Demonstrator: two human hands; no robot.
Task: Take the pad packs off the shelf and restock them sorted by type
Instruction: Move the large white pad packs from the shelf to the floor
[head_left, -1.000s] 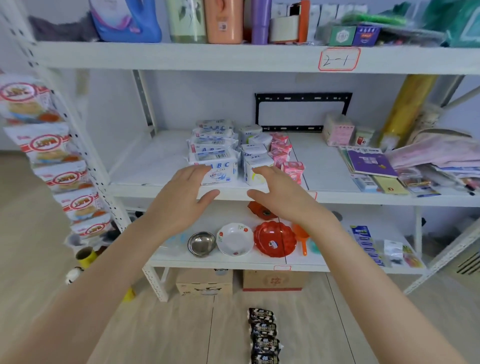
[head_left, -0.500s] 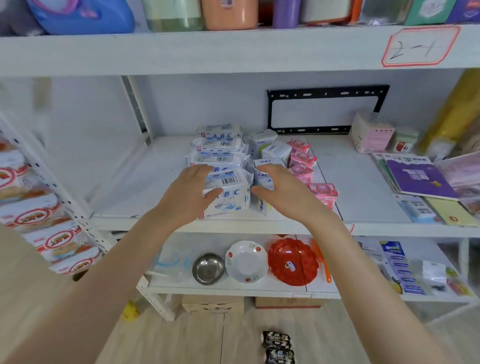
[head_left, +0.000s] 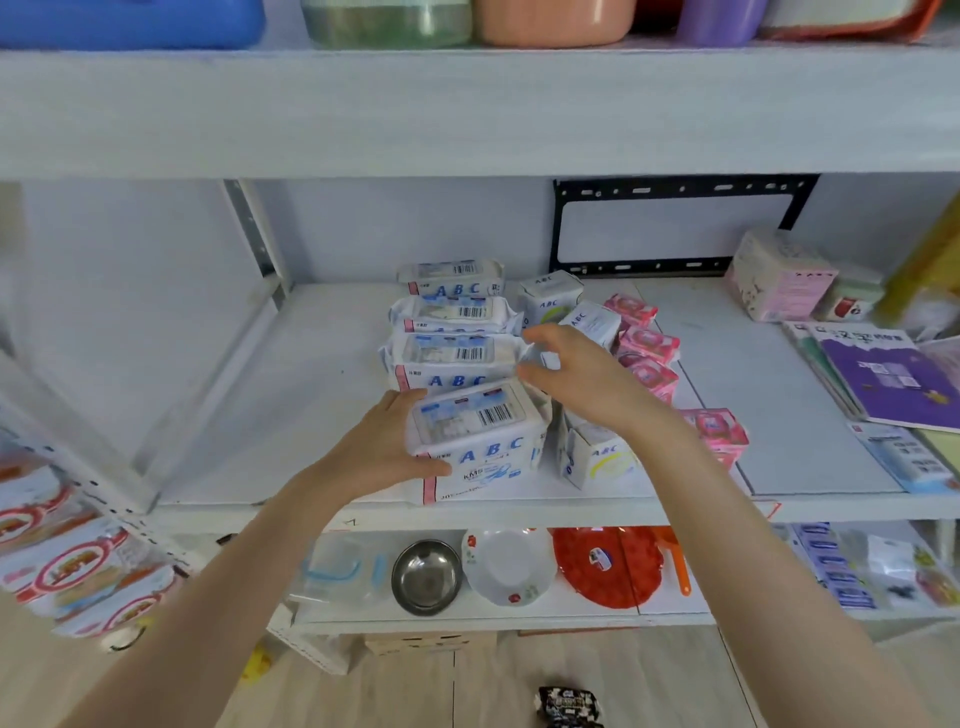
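Several large white ABC pad packs stand in a row front to back on the white middle shelf (head_left: 311, 389). My left hand (head_left: 382, 449) grips the left side of the front ABC pack (head_left: 483, 441), which is tilted at the shelf's front edge. My right hand (head_left: 587, 376) reaches further back, with finger and thumb pinching the right end of the second ABC pack (head_left: 447, 358). Small white ABC packs (head_left: 597, 460) sit to the right of the row, partly hidden by my right arm. A line of pink packs (head_left: 649, 345) runs beside them.
A pink box (head_left: 779, 280) and a purple book (head_left: 888, 374) lie at the right of the same shelf, with a black bracket (head_left: 675, 223) on the back wall. The lower shelf holds a steel bowl (head_left: 426, 577), white plate (head_left: 506, 566) and red plate (head_left: 602, 566). Snack bags (head_left: 67, 561) hang at left.
Both hands reached in from the shelf's edge. The left hand took hold of the front ABC pack and tilted it. The right hand moved off the small white pack back to the second ABC pack.
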